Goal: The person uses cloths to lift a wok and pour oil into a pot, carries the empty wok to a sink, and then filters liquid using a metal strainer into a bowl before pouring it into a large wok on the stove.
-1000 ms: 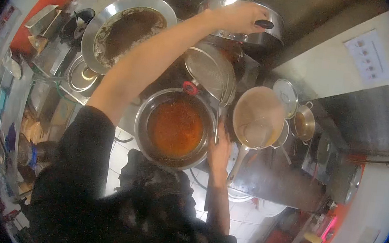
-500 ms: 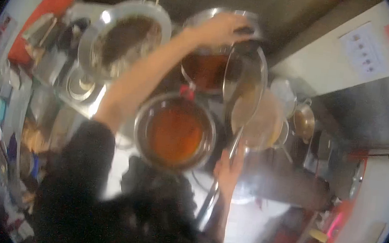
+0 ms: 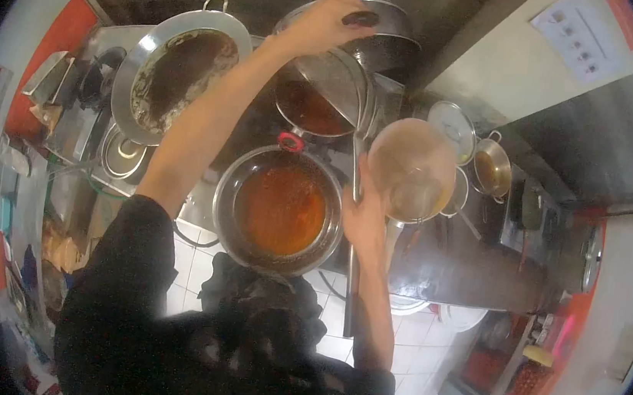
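Observation:
My left hand reaches across to the back of the stove, its fingers closed at the dark knob of a pot lid. My right hand is wrapped around the long handle of a large round strainer, whose rim faces left over a back pan of reddish-brown liquid. Blur and steam hide its mesh. In front stands a wide pan of orange-red liquid. Just right of my right hand is a round, steamy container.
A large wok-like pan of dark, foamy liquid sits at back left, above a small round pot. Rightward are a round lid and a two-handled pan. A dark counter runs to the right over the white tiled floor.
The strainer has swung left and turned nearly edge-on, over the back pan. My left hand has shifted left and slightly up. My right hand has moved left and up; the view is sharper.

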The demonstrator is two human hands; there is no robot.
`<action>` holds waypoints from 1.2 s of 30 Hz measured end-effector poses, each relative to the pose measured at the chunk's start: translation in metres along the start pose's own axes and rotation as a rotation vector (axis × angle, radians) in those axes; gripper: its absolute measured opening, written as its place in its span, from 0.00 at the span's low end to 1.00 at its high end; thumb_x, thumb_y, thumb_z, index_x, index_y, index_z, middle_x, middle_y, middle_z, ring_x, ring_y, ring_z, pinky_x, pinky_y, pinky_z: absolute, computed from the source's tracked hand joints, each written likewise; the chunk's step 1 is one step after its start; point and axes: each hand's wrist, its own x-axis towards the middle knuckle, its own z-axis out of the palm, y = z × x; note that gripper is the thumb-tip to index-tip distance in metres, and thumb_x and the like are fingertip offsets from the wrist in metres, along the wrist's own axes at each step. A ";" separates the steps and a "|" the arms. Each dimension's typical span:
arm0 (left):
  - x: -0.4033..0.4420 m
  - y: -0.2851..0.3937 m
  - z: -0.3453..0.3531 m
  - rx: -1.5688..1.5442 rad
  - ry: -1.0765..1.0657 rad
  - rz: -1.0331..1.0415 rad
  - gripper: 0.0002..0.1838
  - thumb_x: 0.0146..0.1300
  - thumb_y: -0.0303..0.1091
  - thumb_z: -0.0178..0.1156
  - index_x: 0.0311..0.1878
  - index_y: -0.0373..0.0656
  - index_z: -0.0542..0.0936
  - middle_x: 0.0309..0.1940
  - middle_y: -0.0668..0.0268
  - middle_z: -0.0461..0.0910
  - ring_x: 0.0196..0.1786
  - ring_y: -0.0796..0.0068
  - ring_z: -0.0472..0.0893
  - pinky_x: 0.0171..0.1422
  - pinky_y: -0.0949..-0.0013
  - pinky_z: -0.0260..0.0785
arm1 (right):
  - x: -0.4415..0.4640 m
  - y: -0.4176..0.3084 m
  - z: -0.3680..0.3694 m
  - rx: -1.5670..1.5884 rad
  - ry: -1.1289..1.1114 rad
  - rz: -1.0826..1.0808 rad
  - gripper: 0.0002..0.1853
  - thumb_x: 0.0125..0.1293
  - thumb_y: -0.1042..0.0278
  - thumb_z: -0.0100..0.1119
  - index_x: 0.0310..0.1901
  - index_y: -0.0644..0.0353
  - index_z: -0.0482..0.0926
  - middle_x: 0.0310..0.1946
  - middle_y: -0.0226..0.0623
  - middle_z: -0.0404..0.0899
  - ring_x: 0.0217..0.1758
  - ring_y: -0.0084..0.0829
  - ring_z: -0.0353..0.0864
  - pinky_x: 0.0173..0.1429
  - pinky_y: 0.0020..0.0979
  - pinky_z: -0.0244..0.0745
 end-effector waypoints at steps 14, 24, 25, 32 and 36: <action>-0.105 -0.078 0.048 -0.778 0.907 -0.878 0.13 0.58 0.31 0.69 0.43 0.36 0.80 0.37 0.66 0.78 0.38 0.73 0.80 0.41 0.68 0.78 | -0.069 0.000 -0.054 0.828 0.179 0.654 0.33 0.68 0.76 0.50 0.74 0.49 0.55 0.21 0.26 0.65 0.15 0.14 0.59 0.15 0.18 0.55; -0.178 -0.044 0.077 -0.778 1.513 -1.019 0.11 0.64 0.37 0.64 0.43 0.42 0.78 0.38 0.70 0.79 0.43 0.77 0.79 0.46 0.67 0.79 | -0.068 -0.009 -0.054 0.848 0.194 0.690 0.34 0.67 0.74 0.50 0.74 0.53 0.54 0.27 0.29 0.66 0.18 0.15 0.62 0.17 0.18 0.57; -0.188 -0.042 0.082 -0.816 1.613 -1.044 0.11 0.64 0.39 0.64 0.43 0.43 0.78 0.38 0.70 0.79 0.43 0.77 0.79 0.47 0.67 0.79 | -0.069 -0.006 -0.052 0.846 0.184 0.691 0.34 0.67 0.74 0.50 0.74 0.53 0.54 0.27 0.29 0.66 0.18 0.15 0.62 0.17 0.18 0.57; -0.232 -0.004 0.111 -0.930 1.564 -1.177 0.17 0.66 0.45 0.62 0.48 0.42 0.76 0.39 0.70 0.79 0.41 0.77 0.79 0.48 0.68 0.77 | -0.075 0.032 -0.045 0.925 0.200 0.662 0.34 0.66 0.75 0.50 0.73 0.53 0.55 0.26 0.29 0.67 0.17 0.15 0.62 0.15 0.18 0.56; -0.265 0.005 0.148 -0.861 1.248 -1.404 0.18 0.64 0.49 0.64 0.42 0.43 0.78 0.33 0.71 0.77 0.34 0.79 0.77 0.47 0.69 0.75 | -0.067 0.021 -0.049 0.914 0.224 0.626 0.34 0.65 0.76 0.50 0.73 0.53 0.55 0.26 0.30 0.67 0.17 0.15 0.62 0.15 0.18 0.57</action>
